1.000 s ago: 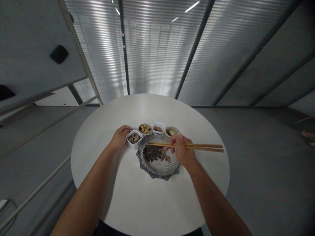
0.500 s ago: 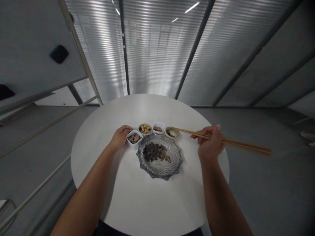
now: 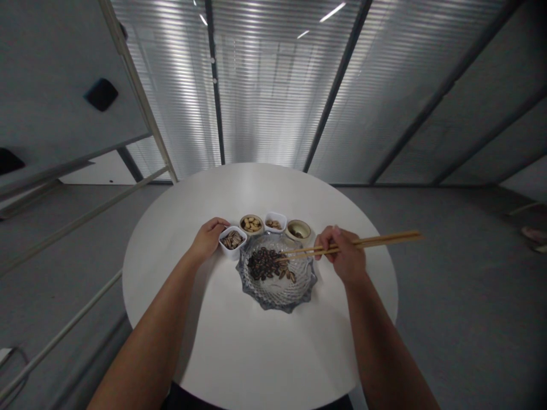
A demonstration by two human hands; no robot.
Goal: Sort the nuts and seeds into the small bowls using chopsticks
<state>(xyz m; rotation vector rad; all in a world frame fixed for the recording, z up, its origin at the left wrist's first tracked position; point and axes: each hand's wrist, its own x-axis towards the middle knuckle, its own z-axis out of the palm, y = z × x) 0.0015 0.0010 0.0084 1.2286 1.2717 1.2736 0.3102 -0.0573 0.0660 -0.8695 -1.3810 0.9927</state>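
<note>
My right hand point(image 3: 342, 250) is closed around a pair of wooden chopsticks point(image 3: 380, 239), whose tips reach into the glass bowl point(image 3: 299, 290). Inside that scalloped bowl lie dark beans point(image 3: 265, 263) and several striped seeds point(image 3: 288, 275). Whether anything sits between the tips is too small to tell. My left hand point(image 3: 207, 239) rests against the left side of a white square dish point(image 3: 233, 239) of striped seeds. Behind the bowl stand a round dish point(image 3: 251, 224) of pale nuts, a second white dish point(image 3: 276, 222) with brown pieces, and a beige round dish point(image 3: 298, 229) with a little inside.
The round white table point(image 3: 256, 353) carries all the dishes. Beyond its far edge are glass panels with blinds point(image 3: 265, 102). A pale metal frame point(image 3: 141, 91) stands at the left.
My right hand has moved left and toward me, bringing the chopstick tips from the beige round dish into the glass bowl. My left hand has stayed at the white dish.
</note>
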